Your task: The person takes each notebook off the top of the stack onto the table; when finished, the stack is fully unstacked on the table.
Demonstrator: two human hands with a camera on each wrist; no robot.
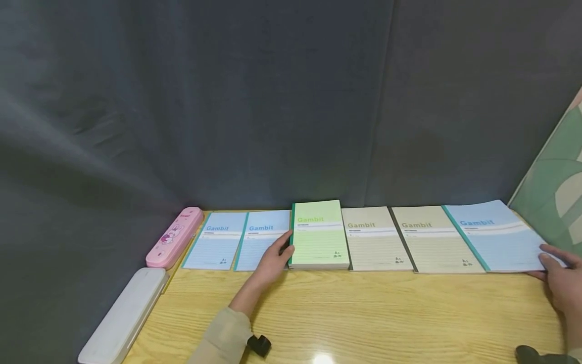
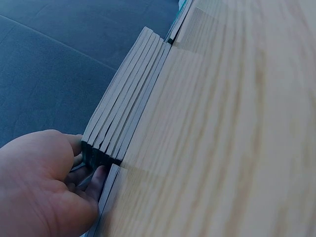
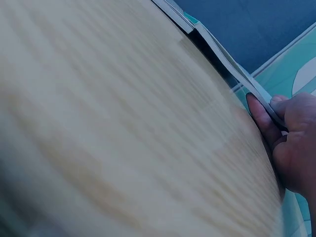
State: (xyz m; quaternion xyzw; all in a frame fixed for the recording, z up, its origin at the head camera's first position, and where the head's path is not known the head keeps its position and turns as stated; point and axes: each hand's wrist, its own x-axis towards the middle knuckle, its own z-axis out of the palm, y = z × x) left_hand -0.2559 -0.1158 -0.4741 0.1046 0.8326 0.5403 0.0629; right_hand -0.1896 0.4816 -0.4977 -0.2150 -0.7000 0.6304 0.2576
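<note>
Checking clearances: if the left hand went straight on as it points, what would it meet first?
For the left hand, probably the green-topped notebook stack, which its fingers seem to touch; depth is unclear.

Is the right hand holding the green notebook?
No, the right hand pinches the rightmost blue notebook by its edge, while the green notebook lies beside the left hand.
</note>
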